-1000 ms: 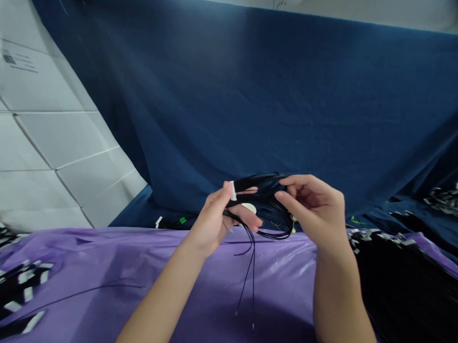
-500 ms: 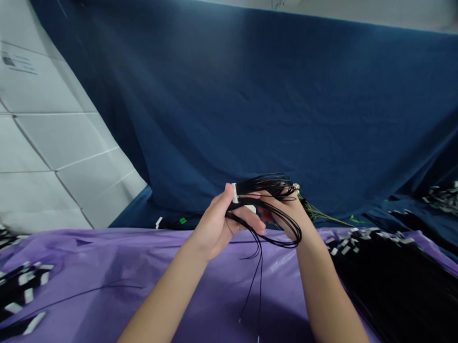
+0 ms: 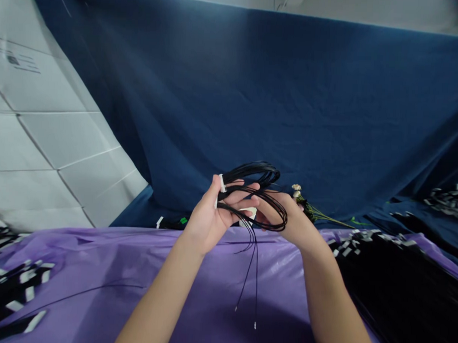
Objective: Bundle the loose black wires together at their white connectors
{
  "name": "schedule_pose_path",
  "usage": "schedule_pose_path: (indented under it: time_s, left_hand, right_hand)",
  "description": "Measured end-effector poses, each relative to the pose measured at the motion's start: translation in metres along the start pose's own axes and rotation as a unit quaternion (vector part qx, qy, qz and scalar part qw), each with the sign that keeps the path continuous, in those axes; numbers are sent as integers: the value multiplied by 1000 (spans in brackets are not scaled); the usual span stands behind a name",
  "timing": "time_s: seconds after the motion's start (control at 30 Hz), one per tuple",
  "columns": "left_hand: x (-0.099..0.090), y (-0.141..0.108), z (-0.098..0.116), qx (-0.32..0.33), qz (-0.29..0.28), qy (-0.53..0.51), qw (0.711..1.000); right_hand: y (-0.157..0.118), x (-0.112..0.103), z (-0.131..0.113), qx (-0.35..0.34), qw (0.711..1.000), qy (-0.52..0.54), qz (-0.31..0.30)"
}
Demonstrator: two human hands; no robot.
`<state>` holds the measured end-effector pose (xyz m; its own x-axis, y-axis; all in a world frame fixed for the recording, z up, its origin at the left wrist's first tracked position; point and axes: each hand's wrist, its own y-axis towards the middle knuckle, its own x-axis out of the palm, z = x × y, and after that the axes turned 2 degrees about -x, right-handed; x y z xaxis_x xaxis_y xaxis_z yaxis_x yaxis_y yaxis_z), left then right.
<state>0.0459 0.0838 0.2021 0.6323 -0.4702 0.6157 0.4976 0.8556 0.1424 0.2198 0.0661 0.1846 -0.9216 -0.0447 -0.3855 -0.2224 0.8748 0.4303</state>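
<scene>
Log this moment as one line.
left hand: holds black wires by white end | right hand: behind wire loop, grip unclear | two wire ends: hanging | purple sheet: below

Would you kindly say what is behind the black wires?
Behind the wires are the right hand, a partly covered white object and blue cloth; whether that hand holds anything is hidden.

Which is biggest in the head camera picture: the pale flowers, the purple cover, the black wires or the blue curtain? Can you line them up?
Largest to smallest, as they look here:
1. blue curtain
2. purple cover
3. black wires
4. pale flowers

The wires are held nearer the camera than the flowers.
</scene>
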Motion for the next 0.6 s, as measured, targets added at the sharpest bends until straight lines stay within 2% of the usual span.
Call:
schedule_pose_path:
  time_s: [0.2, 0.3, 0.4, 0.47, 0.6]
  left_hand:
    - [-1, 1, -1, 66, 5, 34, 997]
    - [-1, 1, -1, 86, 3, 50, 995]
    - [1, 0, 0, 74, 1, 66, 995]
    - [3, -2, 0, 64, -13, 74, 995]
    - [3, -3, -3, 66, -45, 89, 993]
  right_hand:
    - [-10, 2, -18, -31, 992, -109, 54]
    - [-9, 7, -19, -58, 993, -75, 74]
    - [-6, 15, -16, -102, 991, -21, 90]
    - [-4, 21, -14, -126, 988, -20, 89]
    - [-1, 27, -18, -127, 989, -47, 65]
